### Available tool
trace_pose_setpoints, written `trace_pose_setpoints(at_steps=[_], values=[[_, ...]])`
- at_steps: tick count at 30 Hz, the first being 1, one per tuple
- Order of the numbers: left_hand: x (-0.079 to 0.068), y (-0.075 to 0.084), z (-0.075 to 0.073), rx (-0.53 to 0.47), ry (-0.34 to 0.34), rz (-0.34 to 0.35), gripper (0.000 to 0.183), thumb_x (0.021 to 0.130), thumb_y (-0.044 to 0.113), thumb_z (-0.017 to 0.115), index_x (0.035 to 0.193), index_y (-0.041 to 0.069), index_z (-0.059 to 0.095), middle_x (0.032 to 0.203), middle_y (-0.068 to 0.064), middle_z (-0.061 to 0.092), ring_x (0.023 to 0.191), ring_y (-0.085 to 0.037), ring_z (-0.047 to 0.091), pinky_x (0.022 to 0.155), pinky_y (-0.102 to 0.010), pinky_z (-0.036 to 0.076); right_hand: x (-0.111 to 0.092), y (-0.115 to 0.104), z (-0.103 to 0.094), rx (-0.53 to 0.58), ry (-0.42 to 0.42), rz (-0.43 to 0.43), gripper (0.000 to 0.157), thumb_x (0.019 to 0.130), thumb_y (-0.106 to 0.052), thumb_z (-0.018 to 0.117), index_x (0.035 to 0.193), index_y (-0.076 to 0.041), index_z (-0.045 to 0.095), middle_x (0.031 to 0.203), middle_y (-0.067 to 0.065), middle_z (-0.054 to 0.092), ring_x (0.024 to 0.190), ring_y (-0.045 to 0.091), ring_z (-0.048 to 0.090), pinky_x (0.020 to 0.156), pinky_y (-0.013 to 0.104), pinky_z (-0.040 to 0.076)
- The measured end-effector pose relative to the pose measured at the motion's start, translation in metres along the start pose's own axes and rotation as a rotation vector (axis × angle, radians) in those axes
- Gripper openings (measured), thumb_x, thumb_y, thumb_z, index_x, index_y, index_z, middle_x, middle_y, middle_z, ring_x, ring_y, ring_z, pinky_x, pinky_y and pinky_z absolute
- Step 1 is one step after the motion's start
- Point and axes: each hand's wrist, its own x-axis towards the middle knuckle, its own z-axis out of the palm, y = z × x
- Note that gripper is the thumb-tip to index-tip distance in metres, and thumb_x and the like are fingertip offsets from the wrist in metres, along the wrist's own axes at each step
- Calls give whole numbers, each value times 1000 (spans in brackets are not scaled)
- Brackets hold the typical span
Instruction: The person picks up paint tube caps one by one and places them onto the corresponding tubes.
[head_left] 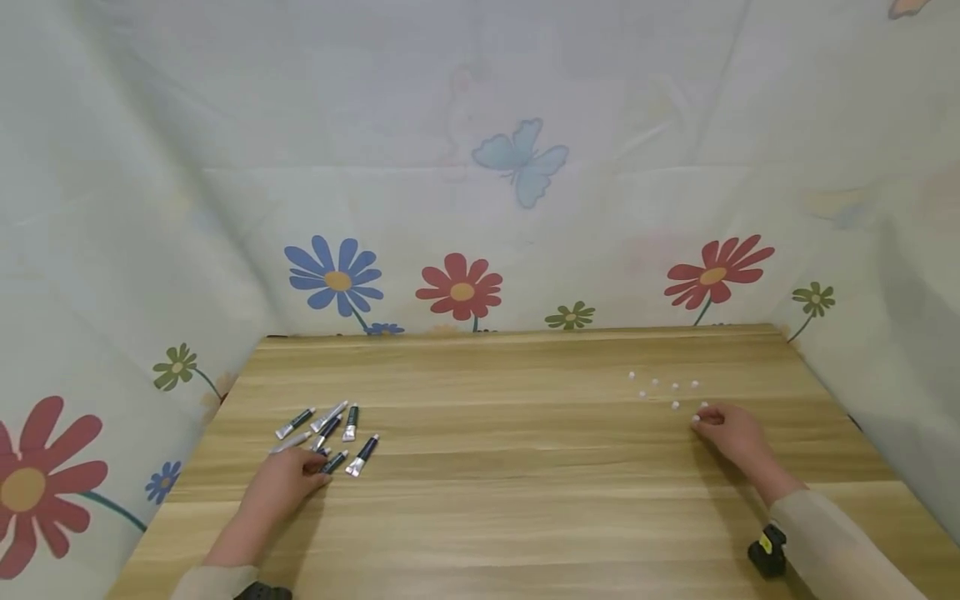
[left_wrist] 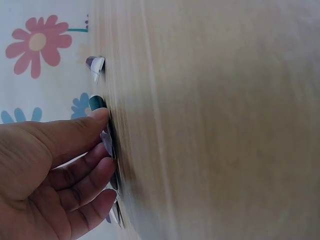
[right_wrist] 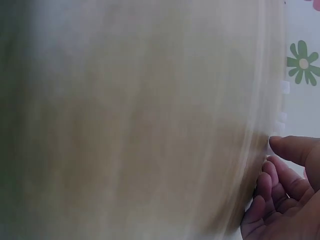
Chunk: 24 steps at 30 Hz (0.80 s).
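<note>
On the left of the table lies a loose group of small paint tubes with silver crimped ends, among them a dark blue tube (head_left: 363, 456) and a green one (head_left: 350, 422). My left hand (head_left: 281, 483) is at the near side of this group. Its thumb and fingers pinch a dark green paint tube (left_wrist: 96, 103), which lies low along the tabletop. Far to the right, my right hand (head_left: 738, 437) rests low by several small white pieces (head_left: 676, 405). Thumb and forefinger pinch one small white piece (head_left: 696, 418); its other fingers are curled beneath.
The wood-grain table (head_left: 510, 517) runs back to a pale cloth (head_left: 600, 250) printed with flowers and a butterfly, which also hangs along both sides. A black wrist device (head_left: 767, 550) sits at the right sleeve (head_left: 832, 542).
</note>
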Motion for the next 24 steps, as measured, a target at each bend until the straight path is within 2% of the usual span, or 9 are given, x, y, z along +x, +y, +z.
trace_pose_setpoints(at_steps=[5, 13, 19, 24], values=[[2, 5, -2, 3, -14, -28, 20, 84, 8, 79, 100, -4, 77, 89, -13, 79, 82, -27, 73, 78, -47, 59, 0, -1, -2, -27, -4, 3, 33, 96, -15, 65, 111, 14, 66, 108, 34, 70, 102, 49, 66, 90, 56, 52], [3, 8, -1, 14, -17, -32, 19, 83, 8, 78, 100, -2, 77, 87, -9, 77, 78, -21, 70, 74, -43, 57, 1, 1, 0, -30, 1, 0, 29, 96, -14, 64, 108, 13, 67, 106, 34, 70, 98, 47, 66, 85, 52, 53], [4, 10, -2, 32, -25, -40, 18, 83, 8, 78, 99, -1, 77, 88, -8, 77, 80, -22, 71, 75, -44, 58, -1, 1, -1, -11, 8, 19, 30, 96, -14, 63, 108, 13, 66, 110, 35, 69, 101, 48, 66, 87, 53, 52], [2, 11, -3, 22, -24, -53, 19, 83, 9, 77, 100, -1, 76, 89, -9, 78, 81, -23, 71, 75, -44, 58, -4, 1, -2, 27, 26, 28, 31, 96, -14, 64, 109, 14, 67, 112, 35, 69, 103, 48, 65, 84, 46, 53]])
